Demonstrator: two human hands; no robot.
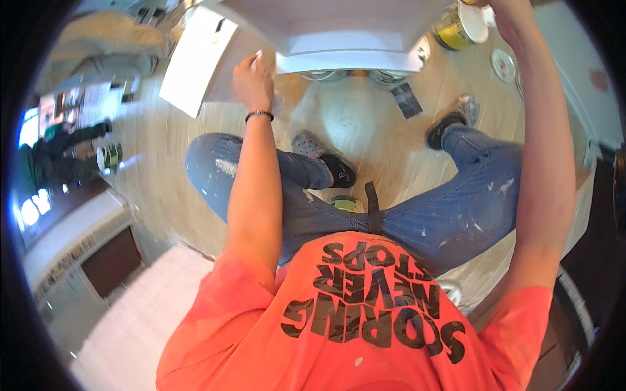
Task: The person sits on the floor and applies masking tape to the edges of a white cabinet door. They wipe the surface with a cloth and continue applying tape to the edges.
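Note:
In front of me stands a white box-like piece of furniture (345,62), seen from above, its top cut off by the picture's edge. My left hand (253,85), with a dark bracelet at the wrist, is raised at its left side. Its fingers are curled closed, and a small whitish bit shows at the fingertips, too small to name. My right hand (512,19) reaches up at the top edge, right of the furniture and beside a yellow-and-black paint bucket (460,27). Most of its fingers are cut off or hidden, so its grip does not show.
Left of the furniture a white panel (195,62) stands tilted. A dark flat sheet (406,101) and a round white lid (503,65) lie on the wood-look floor (176,163). Between my legs a greenish tin (347,204) partly shows. Another bucket (109,158) stands far left.

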